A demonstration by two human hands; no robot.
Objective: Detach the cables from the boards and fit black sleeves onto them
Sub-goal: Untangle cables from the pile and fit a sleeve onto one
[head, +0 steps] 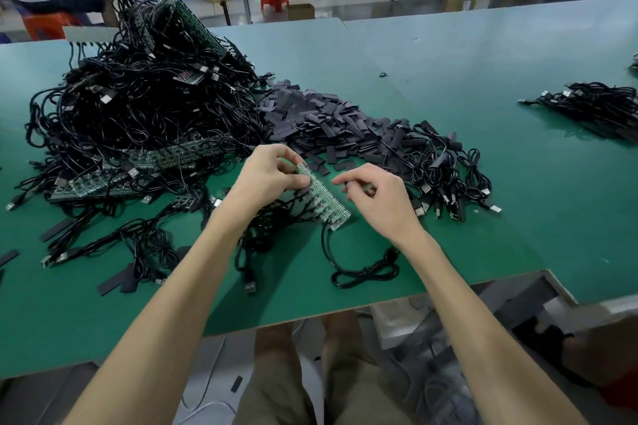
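Left grip (276,173) pinching narrow green board (322,197), black cables (359,272) trailing, right grip (374,190) closed on small piece

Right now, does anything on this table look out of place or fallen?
Yes. A few black sleeves lie scattered near the left front edge of the table, away from the main sleeve pile. One black piece lies on the floor under the table.
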